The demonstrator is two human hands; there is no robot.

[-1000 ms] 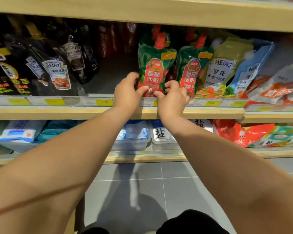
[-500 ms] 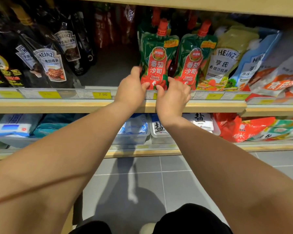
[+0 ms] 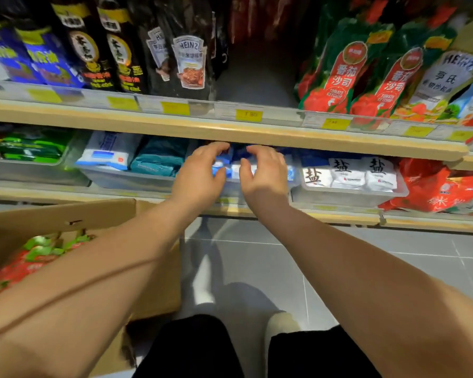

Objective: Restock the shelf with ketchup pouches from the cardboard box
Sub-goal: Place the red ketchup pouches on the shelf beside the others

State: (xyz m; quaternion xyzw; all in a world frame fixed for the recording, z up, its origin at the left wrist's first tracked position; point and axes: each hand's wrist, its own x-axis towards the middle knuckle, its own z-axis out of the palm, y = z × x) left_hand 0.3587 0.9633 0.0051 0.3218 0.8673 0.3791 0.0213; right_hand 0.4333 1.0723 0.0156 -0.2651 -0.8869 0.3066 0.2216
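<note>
Ketchup pouches (image 3: 339, 75) stand on the top shelf (image 3: 202, 126) at the right, and both hands are empty.
At the low left, the box (image 3: 93, 214) is open with more pouches (image 3: 25, 260) inside, red and green. Dark sauce bags (image 3: 186, 64) stand on the top shelf above it. In the middle, the left hand (image 3: 200, 175) and right hand (image 3: 265, 173) hang side by side in front of the lower shelf (image 3: 339, 214), fingers bent a little, holding nothing. At the right, two ketchup pouches stand up beside a bare gap, with salt bags (image 3: 347, 173) below.
</note>
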